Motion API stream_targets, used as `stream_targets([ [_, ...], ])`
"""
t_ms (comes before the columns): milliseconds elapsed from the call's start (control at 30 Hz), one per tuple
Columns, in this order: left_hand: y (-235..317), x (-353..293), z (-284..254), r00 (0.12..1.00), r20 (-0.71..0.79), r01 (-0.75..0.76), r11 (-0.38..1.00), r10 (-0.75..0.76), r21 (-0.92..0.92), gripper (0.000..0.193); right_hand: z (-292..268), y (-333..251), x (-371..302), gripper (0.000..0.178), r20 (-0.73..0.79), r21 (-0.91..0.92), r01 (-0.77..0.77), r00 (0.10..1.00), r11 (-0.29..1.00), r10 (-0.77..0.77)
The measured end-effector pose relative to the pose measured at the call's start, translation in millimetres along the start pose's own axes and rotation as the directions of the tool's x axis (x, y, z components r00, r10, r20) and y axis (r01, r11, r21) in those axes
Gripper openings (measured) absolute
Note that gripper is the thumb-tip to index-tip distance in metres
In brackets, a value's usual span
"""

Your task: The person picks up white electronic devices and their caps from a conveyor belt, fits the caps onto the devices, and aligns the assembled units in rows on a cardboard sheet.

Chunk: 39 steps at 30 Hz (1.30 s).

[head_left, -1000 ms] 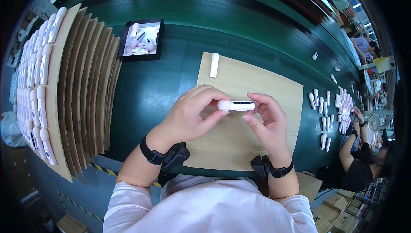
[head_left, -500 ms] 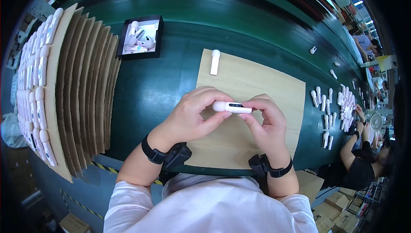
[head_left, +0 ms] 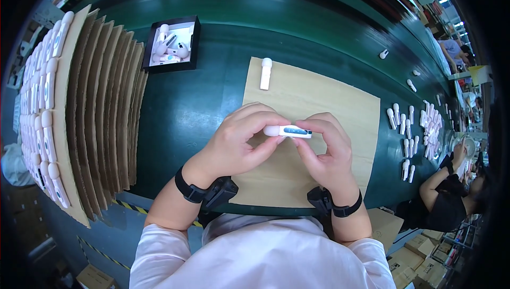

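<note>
My left hand (head_left: 238, 143) and my right hand (head_left: 325, 151) hold one small white stick-shaped device (head_left: 289, 131) with a rounded tip and a dark blue window between their fingertips. They hover over a tan cardboard sheet (head_left: 329, 103) lying on the green table (head_left: 202, 98). A second white device (head_left: 265, 72) lies on the sheet's far left corner. Both wrists wear black bands.
A stack of cardboard sheets (head_left: 101, 108) stands at the left, the outer one lined with several white devices (head_left: 45, 108). A black tray (head_left: 172, 43) holds more devices. Loose white devices (head_left: 411, 130) lie at the right, near another person (head_left: 449, 199).
The device has shifted slightly in my fingers, from level with its window up to a small turn and drop toward the sheet. My hands stay in the same place.
</note>
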<state>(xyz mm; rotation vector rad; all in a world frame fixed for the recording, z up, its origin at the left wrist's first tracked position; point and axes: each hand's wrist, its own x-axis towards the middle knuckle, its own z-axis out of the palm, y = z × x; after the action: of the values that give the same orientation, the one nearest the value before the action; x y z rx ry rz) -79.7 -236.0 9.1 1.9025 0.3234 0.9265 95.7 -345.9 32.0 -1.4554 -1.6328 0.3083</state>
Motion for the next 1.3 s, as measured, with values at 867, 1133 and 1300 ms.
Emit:
stream_targets([
  [867, -10, -6, -3, 0.977, 0.162, 0.002, 0.757, -0.142, 0.654, 0.046, 9, 40, 52, 0.024, 0.056, -0.218, 0.073, 0.997, 0.973, -0.062],
  [1133, -5, -9, 0, 0.958, 0.186, 0.04, 0.746, -0.218, 0.665, 0.047, 23, 40, 41, 0.025, 0.234, -0.364, 0.198, 0.965, 0.91, -0.117],
  [1300, -3, -8, -1, 0.953, 0.202, 0.035, 0.744, -0.226, 0.667, 0.047, 25, 46, 38, 0.023, 0.278, -0.36, 0.183, 0.957, 0.915, -0.083],
])
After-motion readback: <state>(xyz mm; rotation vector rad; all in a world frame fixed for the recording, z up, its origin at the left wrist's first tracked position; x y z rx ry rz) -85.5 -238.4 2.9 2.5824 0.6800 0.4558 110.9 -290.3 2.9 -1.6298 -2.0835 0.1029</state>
